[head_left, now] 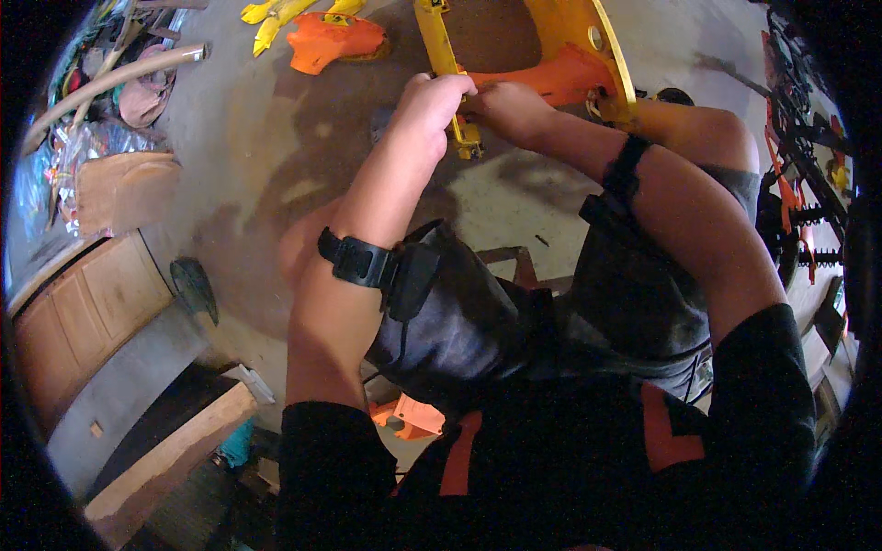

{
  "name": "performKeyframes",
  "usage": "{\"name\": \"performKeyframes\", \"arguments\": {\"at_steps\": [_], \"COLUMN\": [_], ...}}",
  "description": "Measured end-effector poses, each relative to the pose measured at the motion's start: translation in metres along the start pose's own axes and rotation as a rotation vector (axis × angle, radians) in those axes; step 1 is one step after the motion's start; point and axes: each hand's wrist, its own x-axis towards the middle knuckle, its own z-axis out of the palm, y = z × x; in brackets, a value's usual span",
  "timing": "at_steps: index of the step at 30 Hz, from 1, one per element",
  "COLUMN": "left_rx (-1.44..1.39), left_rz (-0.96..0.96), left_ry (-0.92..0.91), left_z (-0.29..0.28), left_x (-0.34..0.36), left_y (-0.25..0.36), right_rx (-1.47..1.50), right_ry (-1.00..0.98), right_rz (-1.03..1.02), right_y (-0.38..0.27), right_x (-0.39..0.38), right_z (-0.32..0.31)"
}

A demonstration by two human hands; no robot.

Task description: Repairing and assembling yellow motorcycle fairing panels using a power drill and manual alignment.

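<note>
Both my hands meet at a long yellow bar (437,41), which runs up and away from me and ends in a small bracket-like foot. My left hand (432,103) is closed around the bar at its lower half. Beside it, my right hand (508,110) is closed against the bar's right side, its fingertips hidden, so what they pinch is unclear. Just past my right hand lies an orange and yellow curved plastic panel (556,81), with a round hole in its yellow rim. Whether the bar joins this panel cannot be seen.
An orange plastic shell (338,41) and yellow curved pieces (276,16) lie on the floor ahead. Leftward are a cardboard piece (127,191), plastic bags and a wooden cabinet door (110,294). Dark metal parts crowd the right. Another orange piece (413,418) lies near my lap.
</note>
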Motion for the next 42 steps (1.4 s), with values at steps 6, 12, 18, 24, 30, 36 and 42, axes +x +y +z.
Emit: {"name": "performKeyframes", "arguments": {"at_steps": [6,12,18,24,30,36,42], "left_rx": [-0.067,-0.027,-0.019,-0.012,0.003,0.036,0.019], "left_rz": [-0.014,-0.010,0.002,0.002,-0.032,0.005,-0.019], "left_ry": [-0.038,-0.022,-0.007,0.000,0.009,-0.012,0.004], "left_z": [-0.007,-0.003,0.000,-0.001,-0.003,-0.006,-0.002], "left_x": [0.011,0.002,-0.005,-0.007,0.000,0.001,-0.002], "left_y": [-0.009,-0.005,0.001,0.002,-0.005,-0.007,0.002], "right_rx": [0.052,-0.019,0.001,-0.037,-0.074,0.056,-0.068], "right_ry": [-0.042,-0.055,-0.031,-0.014,-0.037,0.018,0.011], "right_rz": [0.047,0.070,0.091,0.051,-0.041,-0.063,-0.098], "right_y": [-0.006,-0.005,-0.003,-0.002,-0.002,-0.002,0.007], "right_x": [0.000,0.002,0.003,0.005,0.005,0.000,-0.001], "right_z": [-0.005,-0.004,-0.003,0.004,0.004,0.003,0.004]}}
